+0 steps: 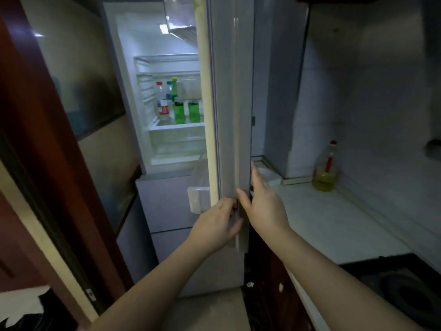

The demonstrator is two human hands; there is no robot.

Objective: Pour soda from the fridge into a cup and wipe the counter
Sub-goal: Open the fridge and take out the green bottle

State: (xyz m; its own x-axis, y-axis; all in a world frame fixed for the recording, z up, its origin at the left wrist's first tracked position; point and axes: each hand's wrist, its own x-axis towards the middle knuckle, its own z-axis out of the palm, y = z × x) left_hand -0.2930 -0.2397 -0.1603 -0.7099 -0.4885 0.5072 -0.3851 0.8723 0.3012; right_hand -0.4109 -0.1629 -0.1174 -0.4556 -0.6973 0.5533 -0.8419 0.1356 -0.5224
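Observation:
The fridge door (229, 96) stands partly open, seen edge-on, with the lit interior to its left. On a lower shelf stand a clear bottle with a red cap and red label (162, 101) and two green soda bottles (179, 108) (193, 111), partly hidden by the door. My left hand (218, 223) grips the door's lower edge, fingers curled round it. My right hand (260, 204) lies flat against the door's outer face with straight fingers. The white counter (329, 223) stretches to the right of the door. No cup is in view.
A bottle of yellow oil (325, 170) with a red cap stands on the counter by the wall. A dark stove (405, 290) sits at the near right. A clear door bin (198, 197) juts from the door. A brown door frame (47, 139) is at left.

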